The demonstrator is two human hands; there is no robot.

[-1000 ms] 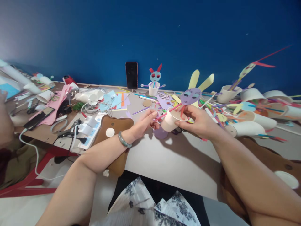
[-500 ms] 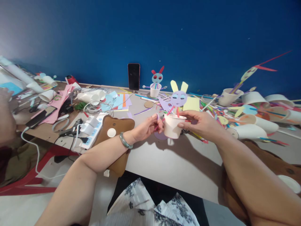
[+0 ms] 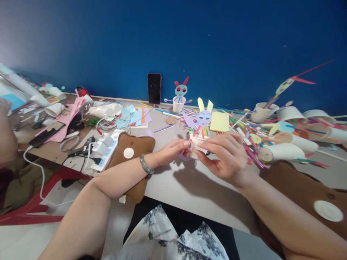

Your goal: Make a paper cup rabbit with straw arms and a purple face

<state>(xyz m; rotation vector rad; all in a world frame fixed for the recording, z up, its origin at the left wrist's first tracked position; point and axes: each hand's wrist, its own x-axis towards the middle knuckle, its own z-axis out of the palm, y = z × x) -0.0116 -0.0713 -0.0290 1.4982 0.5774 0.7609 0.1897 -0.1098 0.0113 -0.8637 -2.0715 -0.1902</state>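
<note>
A white paper cup [image 3: 194,153] stands in front of me, with a purple paper face [image 3: 205,118] with yellow ears rising above it on pink strips. My left hand [image 3: 176,149] is at the cup's left side, its thumb and finger pinched on a small pink and purple piece [image 3: 189,144]. My right hand [image 3: 226,155] is at the cup's right front and hides part of it. Its fingers are bent and spread apart, and nothing can be seen between them.
Behind stand a second cup figure [image 3: 178,104] and a phone [image 3: 154,88] against the blue wall. Cups, strips and paper figures crowd the right. A power strip [image 3: 106,155] and brown cushion [image 3: 146,144] are at left. A person's arm [image 3: 7,133] shows at far left.
My right hand has let go of the cup's right side and come round to its front. The cup and its figure sit lower and slightly farther left. My left hand has closed more around the small piece.
</note>
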